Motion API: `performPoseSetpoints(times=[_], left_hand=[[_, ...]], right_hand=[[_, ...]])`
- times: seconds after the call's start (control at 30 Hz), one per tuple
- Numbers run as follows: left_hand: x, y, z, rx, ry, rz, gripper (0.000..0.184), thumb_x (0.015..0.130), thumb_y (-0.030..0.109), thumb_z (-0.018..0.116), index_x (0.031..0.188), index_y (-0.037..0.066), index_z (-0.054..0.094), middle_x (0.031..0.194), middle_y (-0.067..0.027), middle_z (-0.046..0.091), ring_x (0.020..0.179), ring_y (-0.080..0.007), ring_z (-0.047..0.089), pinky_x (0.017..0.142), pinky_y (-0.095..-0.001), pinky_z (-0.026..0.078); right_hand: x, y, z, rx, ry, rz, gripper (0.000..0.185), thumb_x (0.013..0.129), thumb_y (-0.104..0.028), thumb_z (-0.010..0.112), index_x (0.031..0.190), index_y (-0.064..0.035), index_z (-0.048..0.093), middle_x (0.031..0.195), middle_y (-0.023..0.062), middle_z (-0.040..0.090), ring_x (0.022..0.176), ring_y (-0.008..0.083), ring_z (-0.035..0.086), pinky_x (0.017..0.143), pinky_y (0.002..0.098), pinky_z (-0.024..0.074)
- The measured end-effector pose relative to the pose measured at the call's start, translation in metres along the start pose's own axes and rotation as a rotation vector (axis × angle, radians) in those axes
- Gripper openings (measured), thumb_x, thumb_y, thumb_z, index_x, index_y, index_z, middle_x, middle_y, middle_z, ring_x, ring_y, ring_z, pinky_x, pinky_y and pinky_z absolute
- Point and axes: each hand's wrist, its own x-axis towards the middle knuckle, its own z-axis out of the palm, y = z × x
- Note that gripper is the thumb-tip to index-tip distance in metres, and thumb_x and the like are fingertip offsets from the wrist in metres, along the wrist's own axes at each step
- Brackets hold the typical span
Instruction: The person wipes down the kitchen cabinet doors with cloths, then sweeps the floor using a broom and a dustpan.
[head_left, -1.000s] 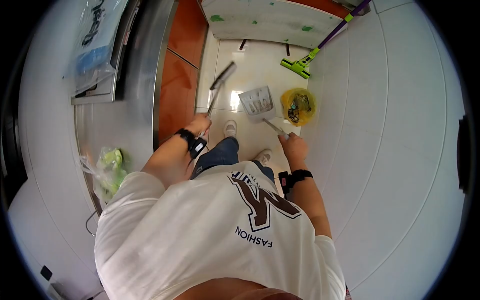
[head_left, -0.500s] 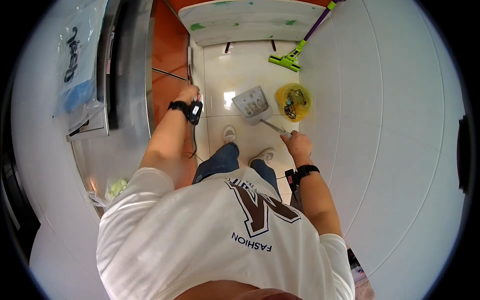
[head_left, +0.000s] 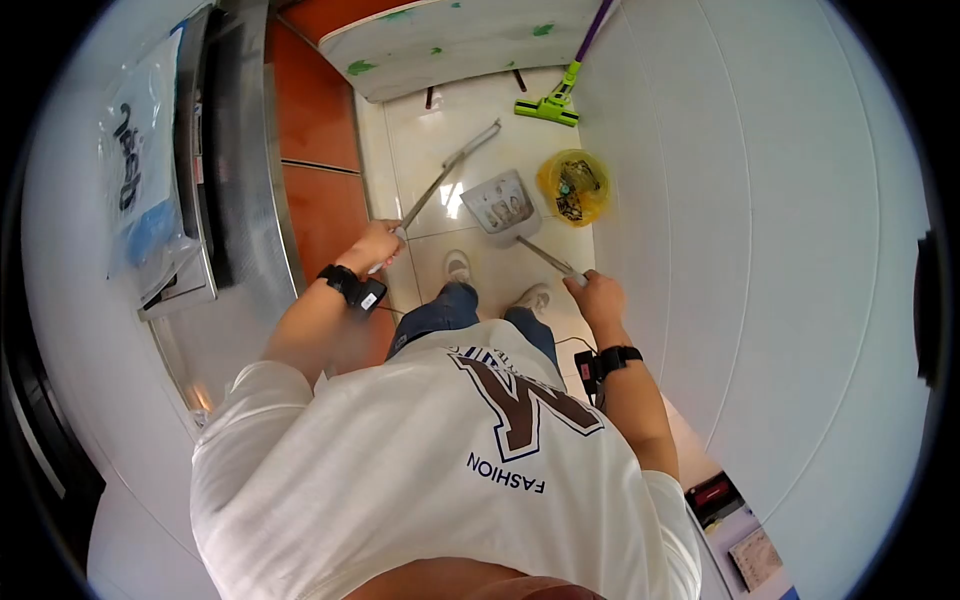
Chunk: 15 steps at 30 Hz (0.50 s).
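Note:
My left hand [head_left: 378,245] is wrapped round the handle of a broom [head_left: 428,196], to the left of my feet. The broom's narrow, pale head [head_left: 472,143] angles out over the tiles, apart from the dustpan. In my right hand [head_left: 598,298] is the handle end of a long-handled dustpan [head_left: 500,203]. Its grey pan lies in front of my shoes, with dark marks or debris on it that I cannot make out clearly. Both hands are closed, and each wrist carries a black strap with a small box.
A yellow-lined trash bin [head_left: 574,187] with waste in it stands by the right wall. Beyond it rests a green mop head [head_left: 547,110] on a purple pole. Orange cabinets [head_left: 322,215] and a steel counter [head_left: 245,270] border the left; a leaf-patterned white panel [head_left: 450,45] crosses the far end.
The broom has swung from along the cabinet base out over the floor, its head now ahead of the dustpan. My left hand came slightly nearer my body. My right hand and dustpan barely moved.

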Motion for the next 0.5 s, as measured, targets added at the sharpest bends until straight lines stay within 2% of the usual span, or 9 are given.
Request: performPoseSetpoints(times=[0.03, 0.17, 0.23, 0.3, 0.37, 0.43, 0.5], left_hand=[[0.007, 0.004, 0.003, 0.012, -0.010, 0.004, 0.057, 0.081, 0.001, 0.057, 0.136, -0.002, 0.044, 0.066, -0.0063, 0.055, 0.044, -0.0140, 0.050, 0.039, -0.0283, 0.042], [0.101, 0.031, -0.005, 0.354, 0.148, 0.250, 0.034, 0.078, 0.009, 0.055, 0.110, -0.001, 0.064, 0.067, -0.0143, 0.065, 0.054, -0.0242, 0.063, 0.053, -0.0366, 0.050], [0.149, 0.052, -0.008, 0.297, 0.144, 0.258, 0.024, 0.077, 0.011, 0.054, 0.092, -0.003, 0.067, 0.069, -0.0167, 0.067, 0.058, -0.0284, 0.065, 0.059, -0.0383, 0.052], [0.176, 0.080, -0.002, 0.322, 0.118, 0.190, 0.020, 0.076, 0.009, 0.052, 0.079, -0.004, 0.067, 0.067, -0.0157, 0.067, 0.058, -0.0282, 0.065, 0.059, -0.0375, 0.052], [0.200, 0.089, 0.012, 0.323, 0.152, 0.120, 0.022, 0.077, 0.010, 0.052, 0.072, -0.005, 0.067, 0.067, -0.0156, 0.067, 0.058, -0.0280, 0.065, 0.058, -0.0371, 0.051], [0.180, 0.091, 0.025, 0.401, 0.131, 0.122, 0.021, 0.076, 0.010, 0.053, 0.074, -0.004, 0.068, 0.066, -0.0156, 0.067, 0.061, -0.0289, 0.066, 0.061, -0.0390, 0.053], [0.167, 0.078, 0.039, 0.753, 0.007, 0.286, 0.022, 0.077, 0.010, 0.052, 0.076, -0.005, 0.068, 0.066, -0.0170, 0.067, 0.065, -0.0319, 0.068, 0.067, -0.0404, 0.055]], right_hand=[[-0.009, 0.010, 0.004, 0.071, 0.015, 0.063, 0.047, 0.079, -0.054, 0.064, 0.094, -0.0101, 0.070, 0.085, 0.0162, 0.069, 0.083, 0.0327, 0.067, 0.071, 0.0424, 0.0531], [-0.022, 0.026, 0.009, 0.096, -0.009, 0.209, 0.050, 0.079, -0.056, 0.063, 0.099, -0.0107, 0.069, 0.089, 0.0160, 0.069, 0.087, 0.0336, 0.066, 0.073, 0.0433, 0.0527], [-0.024, 0.026, 0.012, 0.064, -0.014, 0.221, 0.049, 0.080, -0.056, 0.063, 0.097, -0.0102, 0.069, 0.088, 0.0162, 0.069, 0.086, 0.0331, 0.066, 0.073, 0.0426, 0.0529], [-0.026, 0.027, 0.015, 0.033, -0.020, 0.233, 0.049, 0.080, -0.056, 0.062, 0.095, -0.0097, 0.069, 0.086, 0.0163, 0.069, 0.085, 0.0327, 0.067, 0.073, 0.0418, 0.0532], [-0.028, 0.029, 0.018, 0.013, -0.058, 0.242, 0.050, 0.081, -0.056, 0.061, 0.097, -0.0100, 0.069, 0.089, 0.0153, 0.070, 0.087, 0.0315, 0.067, 0.074, 0.0417, 0.0529], [-0.031, 0.032, 0.017, 0.015, -0.073, 0.252, 0.050, 0.081, -0.056, 0.061, 0.098, -0.0099, 0.069, 0.089, 0.0152, 0.070, 0.087, 0.0314, 0.067, 0.075, 0.0415, 0.0530], [-0.032, 0.033, 0.018, 0.034, -0.074, 0.256, 0.050, 0.081, -0.056, 0.061, 0.098, -0.0098, 0.068, 0.090, 0.0151, 0.070, 0.087, 0.0312, 0.067, 0.075, 0.0413, 0.0530]])
